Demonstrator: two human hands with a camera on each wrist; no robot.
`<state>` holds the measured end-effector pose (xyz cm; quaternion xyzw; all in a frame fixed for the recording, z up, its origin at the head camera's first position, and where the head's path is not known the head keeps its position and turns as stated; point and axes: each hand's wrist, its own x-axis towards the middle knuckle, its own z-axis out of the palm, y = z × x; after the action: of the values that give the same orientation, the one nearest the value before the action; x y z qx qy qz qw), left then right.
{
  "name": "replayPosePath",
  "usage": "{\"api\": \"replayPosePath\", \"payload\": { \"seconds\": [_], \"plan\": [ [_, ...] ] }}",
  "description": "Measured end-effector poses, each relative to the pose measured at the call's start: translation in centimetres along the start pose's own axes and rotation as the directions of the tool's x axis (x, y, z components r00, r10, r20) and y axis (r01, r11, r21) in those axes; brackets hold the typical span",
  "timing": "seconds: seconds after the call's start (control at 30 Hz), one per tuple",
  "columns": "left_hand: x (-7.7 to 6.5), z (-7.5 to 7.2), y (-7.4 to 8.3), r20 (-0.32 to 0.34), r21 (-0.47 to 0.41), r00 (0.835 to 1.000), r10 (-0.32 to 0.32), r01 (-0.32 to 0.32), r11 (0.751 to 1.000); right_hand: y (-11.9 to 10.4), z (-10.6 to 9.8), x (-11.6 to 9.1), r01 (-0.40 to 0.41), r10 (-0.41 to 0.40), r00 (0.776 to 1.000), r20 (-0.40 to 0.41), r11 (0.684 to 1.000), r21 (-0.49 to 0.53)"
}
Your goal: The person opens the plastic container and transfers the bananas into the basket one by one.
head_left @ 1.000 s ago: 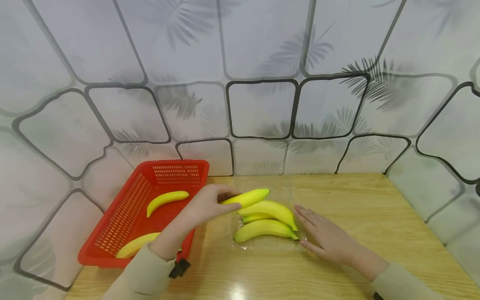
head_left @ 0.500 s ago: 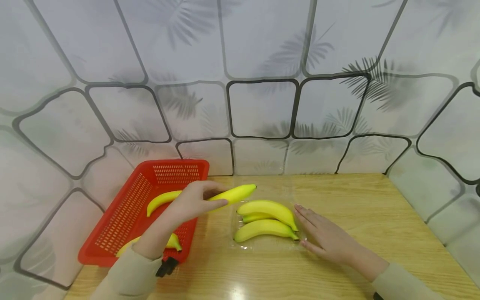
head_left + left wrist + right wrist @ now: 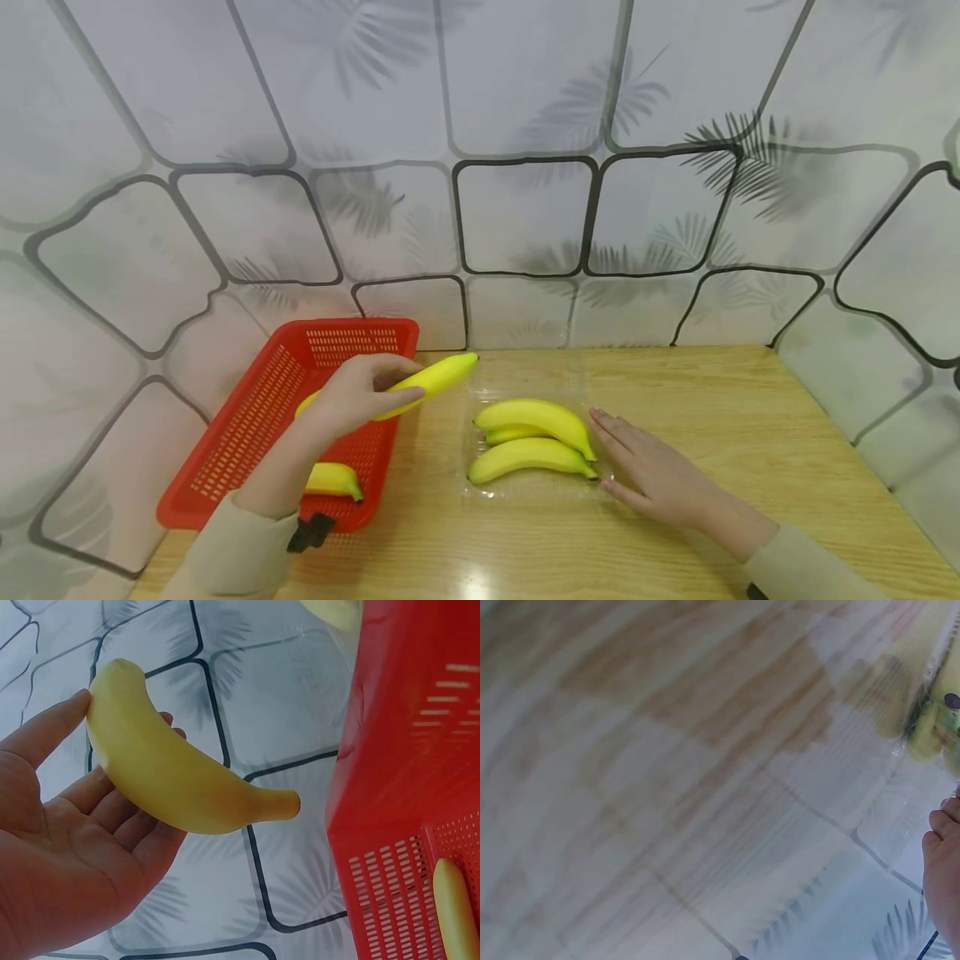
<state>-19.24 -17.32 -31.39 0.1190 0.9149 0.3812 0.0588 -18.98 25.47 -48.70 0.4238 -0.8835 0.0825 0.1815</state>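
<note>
My left hand [image 3: 356, 392] grips a yellow banana [image 3: 446, 372] between thumb and fingers, over the right side of the red basket [image 3: 217, 454]. In the left wrist view, the thumb lies on one side of the banana [image 3: 176, 780] and the fingers curl behind it; its stem end sticks out free. Bananas [image 3: 528, 457] lie stacked in a clear plastic box [image 3: 487, 496] at the middle of the table. My right hand [image 3: 652, 475], fingers extended, touches the box's right side. The right wrist view catches only the edge of that hand [image 3: 945, 859] beside the bananas' ends [image 3: 926, 735].
Inside the basket lie a banana [image 3: 333, 479] near the front and another [image 3: 306, 404] farther back, both partly covered by my left arm. The wooden table [image 3: 712, 400] ends at a patterned wall [image 3: 525, 217].
My left hand has moved left with the banana, from above the plastic box to over the basket's side. The right hand and the bananas in the box have stayed put.
</note>
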Motion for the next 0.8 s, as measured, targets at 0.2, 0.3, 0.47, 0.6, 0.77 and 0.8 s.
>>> {"api": "replayPosePath", "payload": {
  "seconds": [0.2,0.3,0.47,0.6,0.77,0.8],
  "plan": [
    [0.0,-1.0,-0.7,-0.015,0.012,1.0,-0.012,0.012,1.0,0.0,0.0,0.0,-0.003,0.003,1.0,0.004,1.0,0.001],
    [0.0,-1.6,-1.1,-0.022,0.027,1.0,-0.022,0.023,0.999,0.0,0.0,0.0,-0.003,0.003,1.0,0.002,1.0,0.003],
    [-0.2,-2.5,-1.9,-0.035,0.041,0.999,-0.036,0.038,0.998,0.0,0.0,0.0,-0.004,0.004,1.0,0.003,1.0,0.011],
    [-0.1,-3.2,-2.7,-0.031,0.029,0.997,-0.071,0.072,0.997,0.0,0.0,-0.1,-0.008,0.008,1.0,0.008,1.0,0.014],
    [0.4,-3.9,-4.0,-0.038,0.037,0.994,-0.106,0.108,0.993,0.0,0.0,-0.2,-0.014,0.014,1.0,0.014,1.0,0.01],
    [0.4,-4.0,-4.3,-0.038,0.041,0.992,-0.116,0.118,0.992,0.0,0.0,-0.2,-0.013,0.013,1.0,0.014,1.0,0.008]
  ]
}}
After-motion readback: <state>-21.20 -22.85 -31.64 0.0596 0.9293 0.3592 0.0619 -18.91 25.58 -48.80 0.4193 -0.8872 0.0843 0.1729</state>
